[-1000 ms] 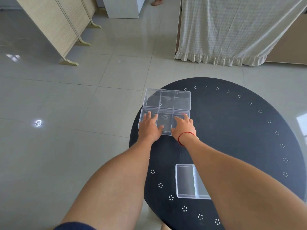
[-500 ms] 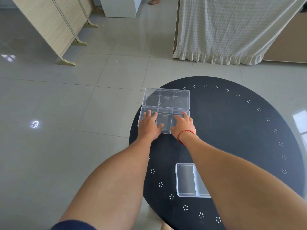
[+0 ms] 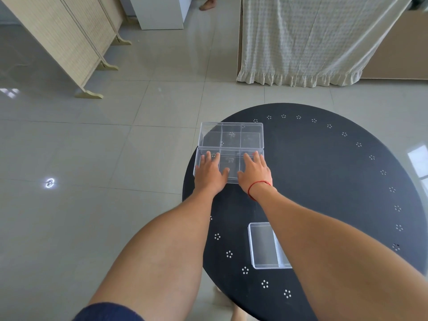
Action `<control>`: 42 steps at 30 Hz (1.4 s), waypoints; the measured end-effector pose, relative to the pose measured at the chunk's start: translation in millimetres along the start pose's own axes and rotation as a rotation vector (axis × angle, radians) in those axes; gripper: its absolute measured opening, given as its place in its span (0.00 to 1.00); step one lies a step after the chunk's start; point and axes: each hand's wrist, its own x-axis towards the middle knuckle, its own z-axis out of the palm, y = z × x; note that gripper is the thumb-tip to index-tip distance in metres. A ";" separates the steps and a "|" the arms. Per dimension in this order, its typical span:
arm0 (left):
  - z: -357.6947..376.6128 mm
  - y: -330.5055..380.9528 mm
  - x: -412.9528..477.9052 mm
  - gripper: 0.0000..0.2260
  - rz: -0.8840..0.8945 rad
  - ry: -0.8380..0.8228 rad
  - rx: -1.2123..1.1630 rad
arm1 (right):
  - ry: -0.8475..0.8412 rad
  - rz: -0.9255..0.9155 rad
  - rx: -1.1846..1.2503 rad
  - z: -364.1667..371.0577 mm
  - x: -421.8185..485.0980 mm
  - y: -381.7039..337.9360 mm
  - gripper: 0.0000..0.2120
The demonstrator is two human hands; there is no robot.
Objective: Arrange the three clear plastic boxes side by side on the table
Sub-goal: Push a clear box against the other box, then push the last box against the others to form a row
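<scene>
Two clear compartment boxes lie touching at the far left of the round black table. The far box is untouched. On the lid of the near box my left hand and my right hand rest palm down with fingers spread, gripping nothing. Both boxes reach slightly past the table's left rim. A third clear box sits near me on the table, its right part hidden under my right forearm.
Grey tiled floor surrounds the table. A folding bamboo screen stands far left, a white cabinet at the back, and a cloth-covered piece of furniture behind the table. A person's bare foot shows at the top.
Both hands stay flat on the near box. Only the view has shifted slightly.
</scene>
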 end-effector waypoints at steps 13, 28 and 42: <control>41.1 67.0 -99.7 0.28 0.004 -0.071 -0.038 | -0.089 0.037 0.016 -31.5 -83.7 90.9 0.27; 115.5 104.0 -182.7 0.31 0.023 -0.146 -0.011 | -0.152 0.027 0.030 -8.8 -153.5 184.1 0.33; 79.7 38.3 -147.4 0.26 -0.071 -0.023 0.065 | -0.232 -0.045 0.015 14.4 -119.5 91.8 0.34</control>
